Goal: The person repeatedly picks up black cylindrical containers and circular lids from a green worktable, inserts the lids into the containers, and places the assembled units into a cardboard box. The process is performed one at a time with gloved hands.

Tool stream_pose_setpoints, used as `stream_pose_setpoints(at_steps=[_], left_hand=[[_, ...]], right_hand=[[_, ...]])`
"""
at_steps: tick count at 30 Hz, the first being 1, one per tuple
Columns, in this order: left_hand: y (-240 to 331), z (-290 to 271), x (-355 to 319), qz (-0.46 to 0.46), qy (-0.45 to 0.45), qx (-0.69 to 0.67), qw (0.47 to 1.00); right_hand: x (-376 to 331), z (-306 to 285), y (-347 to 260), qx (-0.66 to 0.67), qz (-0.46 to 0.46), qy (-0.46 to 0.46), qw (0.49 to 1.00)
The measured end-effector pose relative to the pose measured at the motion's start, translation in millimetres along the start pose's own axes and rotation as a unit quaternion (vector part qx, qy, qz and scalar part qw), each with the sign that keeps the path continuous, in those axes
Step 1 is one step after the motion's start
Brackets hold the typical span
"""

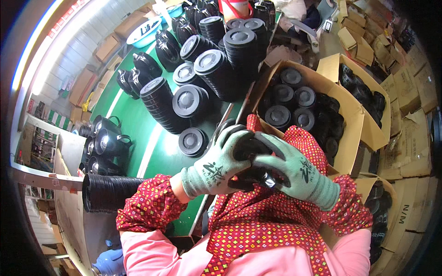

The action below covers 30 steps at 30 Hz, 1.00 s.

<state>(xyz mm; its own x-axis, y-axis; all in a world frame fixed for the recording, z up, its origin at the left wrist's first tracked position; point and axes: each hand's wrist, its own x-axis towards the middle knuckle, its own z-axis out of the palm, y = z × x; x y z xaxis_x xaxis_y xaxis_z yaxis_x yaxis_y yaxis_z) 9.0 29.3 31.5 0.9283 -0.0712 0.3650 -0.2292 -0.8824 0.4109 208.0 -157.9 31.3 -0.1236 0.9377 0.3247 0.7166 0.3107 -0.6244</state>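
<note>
Both hands wear pale green gloves with black-coated fingers and meet in front of my chest. My left hand [220,162] curls around the left side of a glossy black plastic part [258,176]. Round its right side closes my right hand [297,171]. The fingers hide most of this part, so its full shape cannot be made out. Just left of my left hand, a small stack of round black lids [192,141] lies on the green table [133,133]. Taller stacks of similar lids [209,62] stand behind it.
An open cardboard box [352,135] of black round-topped parts stands to the right, with another box [380,133] beyond it. Black pots with handles [110,140] and a lying stack of black rings [110,193] are at left. A blue basin [143,33] sits at the back.
</note>
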Motion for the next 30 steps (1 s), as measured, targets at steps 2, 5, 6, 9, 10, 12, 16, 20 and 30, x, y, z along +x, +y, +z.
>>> stream_pose_setpoints(at_steps=[2,5,6,9,10,12,16,20,30], left_hand=[[1,1,-2,-0.017,0.053,-0.002,0.998],[19,16,-7,-0.076,0.173,-0.044,0.981],[31,27,-8,-0.101,0.204,-0.064,0.972],[65,62,-15,-0.148,0.226,-0.083,0.959],[64,63,-19,-0.118,0.215,-0.135,0.96],[48,76,-41,-0.085,0.189,-0.26,0.943],[-24,91,-77,-0.328,0.12,0.003,0.937],[-113,118,-97,-0.428,-0.028,0.178,0.886],[-131,122,-62,-0.398,0.134,-0.158,0.893]], right_hand=[[-21,16,13,0.13,0.094,0.116,0.98],[-46,38,47,0.44,0.208,0.201,0.85],[-49,43,53,0.552,0.23,0.203,0.775],[-63,45,80,0.669,0.278,0.279,0.63],[-68,35,89,0.596,0.287,0.31,0.682],[-90,6,125,0.419,0.306,0.336,0.786],[-78,-13,151,0.133,0.275,0.287,0.908],[-38,15,113,-0.001,0.275,0.126,0.953],[-28,-2,68,0.139,0.244,0.119,0.952]])
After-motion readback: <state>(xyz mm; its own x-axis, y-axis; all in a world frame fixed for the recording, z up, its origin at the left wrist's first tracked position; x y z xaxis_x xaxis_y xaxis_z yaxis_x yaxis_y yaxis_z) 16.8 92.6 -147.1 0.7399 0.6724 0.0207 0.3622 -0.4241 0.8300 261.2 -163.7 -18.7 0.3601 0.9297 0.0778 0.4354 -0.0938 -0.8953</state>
